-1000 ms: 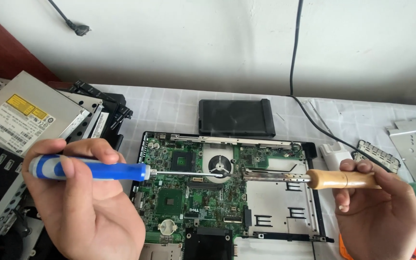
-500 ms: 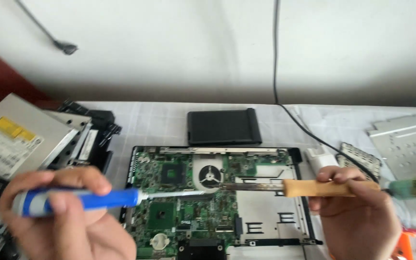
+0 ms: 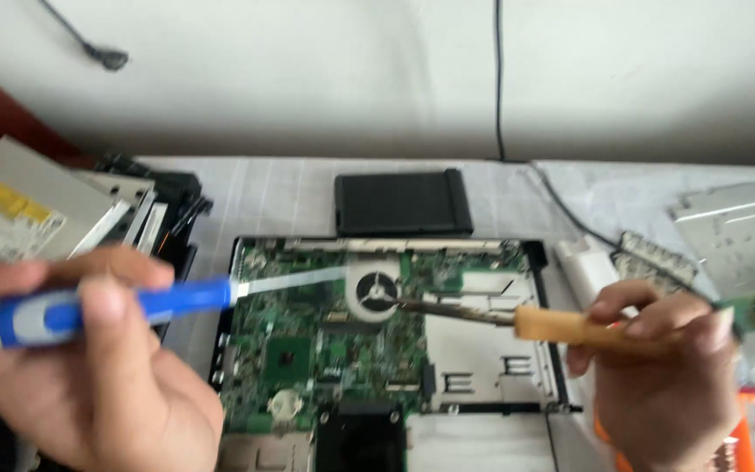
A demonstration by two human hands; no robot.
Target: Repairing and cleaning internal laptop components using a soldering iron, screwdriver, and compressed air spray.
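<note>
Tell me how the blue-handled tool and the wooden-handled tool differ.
The blue-handled tool, held in the left hand, has a blue and white handle; the wooden-handled tool, in the right hand, has a plain tan one. The first has a pale shaft, the second a dark one. Both point toward the fan on the circuit board.

the screwdriver (image 3: 107,310) has a glossy blue and white plastic handle with a bright metal shaft. the soldering iron (image 3: 517,319) shows a matt wooden grip and dull dark metal rod. the circuit board (image 3: 308,350) looks glossy green; the bracket (image 3: 731,232) is brushed metal; the black pack (image 3: 402,203) is matt plastic.
</note>
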